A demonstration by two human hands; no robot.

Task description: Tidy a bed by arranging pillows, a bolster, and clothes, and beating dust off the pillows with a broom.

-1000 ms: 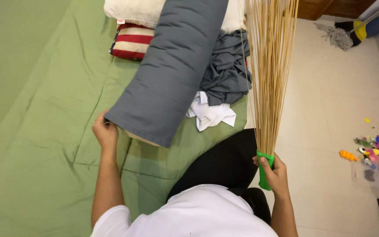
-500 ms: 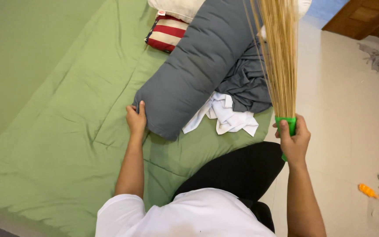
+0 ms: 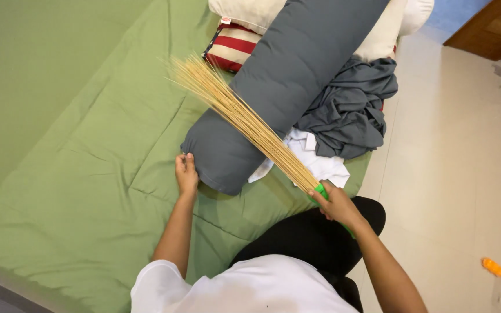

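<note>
The broom slants across the grey bolster above my right hand, which is closed tight around its green handle. The green sheet left of my left hand looks smooth; clothes remain piled. That hand rests flat, fingers loose, against the bolster's end.

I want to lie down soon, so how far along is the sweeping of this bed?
Looks barely started. Done: the near part of the green sheet shows bare. In hand: the right hand holds the stick broom by its green grip, bristles slanting across the grey bolster; the left hand touches the bolster's near end. Left: the bolster, striped pillow and crumpled clothes remain piled on the bed.
</note>
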